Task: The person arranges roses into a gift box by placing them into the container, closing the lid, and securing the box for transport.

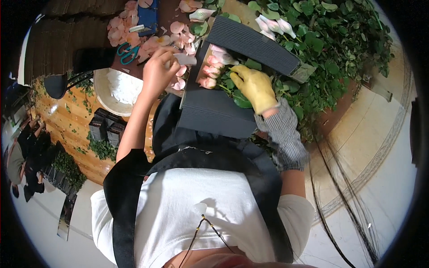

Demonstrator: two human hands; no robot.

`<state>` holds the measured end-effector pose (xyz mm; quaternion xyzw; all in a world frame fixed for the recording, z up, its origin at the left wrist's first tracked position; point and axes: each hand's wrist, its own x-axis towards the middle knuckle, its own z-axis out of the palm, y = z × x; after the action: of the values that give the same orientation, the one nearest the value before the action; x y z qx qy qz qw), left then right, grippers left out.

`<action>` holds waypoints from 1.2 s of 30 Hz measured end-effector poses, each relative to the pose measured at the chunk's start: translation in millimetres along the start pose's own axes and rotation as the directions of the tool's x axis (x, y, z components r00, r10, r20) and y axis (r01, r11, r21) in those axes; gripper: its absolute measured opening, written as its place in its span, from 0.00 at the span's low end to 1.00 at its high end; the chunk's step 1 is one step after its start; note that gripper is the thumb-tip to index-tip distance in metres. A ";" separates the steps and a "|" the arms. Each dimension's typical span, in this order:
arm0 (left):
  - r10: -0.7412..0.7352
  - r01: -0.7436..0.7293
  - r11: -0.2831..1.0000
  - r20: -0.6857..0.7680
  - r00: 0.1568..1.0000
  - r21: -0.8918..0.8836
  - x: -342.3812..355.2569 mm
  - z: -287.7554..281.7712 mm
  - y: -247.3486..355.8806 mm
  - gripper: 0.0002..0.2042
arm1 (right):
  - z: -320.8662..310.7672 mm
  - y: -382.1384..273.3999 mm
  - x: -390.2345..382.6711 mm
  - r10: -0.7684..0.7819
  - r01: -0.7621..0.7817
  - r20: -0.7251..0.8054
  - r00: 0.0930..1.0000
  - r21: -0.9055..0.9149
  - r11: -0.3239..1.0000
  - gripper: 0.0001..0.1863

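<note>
My bare left hand is closed, pinching a small white piece left of a dark corrugated board structure. Pale pink roses with green stems and leaves lie inside it, under a slanted upper board. My right hand, in a yellow glove with a grey striped sleeve guard, is closed on the rose stems among the leaves; some fingertips are hidden. Loose pink petals lie beyond my left hand.
Teal scissors, a blue object and a white bowl of white pieces are at left, with stacked cardboard. Leafy stems and white-wrapped buds fill the upper right. People work at far left.
</note>
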<state>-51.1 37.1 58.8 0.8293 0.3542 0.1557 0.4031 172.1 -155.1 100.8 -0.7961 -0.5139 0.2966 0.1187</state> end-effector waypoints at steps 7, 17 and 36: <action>-0.066 0.082 0.996 0.406 0.912 -0.022 31.5 70.4 22.4 0.20 | 6.1 -16.2 33.8 0.366 -0.255 0.117 0.923 -0.527 0.811 0.27; -0.014 0.092 0.943 0.238 0.971 -0.321 19.8 74.6 27.4 0.11 | 52.8 41.0 31.4 0.123 -0.228 -0.231 0.965 -0.510 0.829 0.15; -0.067 -0.012 0.969 0.311 0.948 0.247 42.6 95.8 3.5 0.15 | 36.0 -1.1 53.2 0.462 -0.402 0.036 0.886 -0.434 0.806 0.31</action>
<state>32.4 12.4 0.3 0.8820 0.3129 -0.0305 0.3511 165.7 -111.5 54.0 -0.8760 -0.3768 0.2550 -0.1598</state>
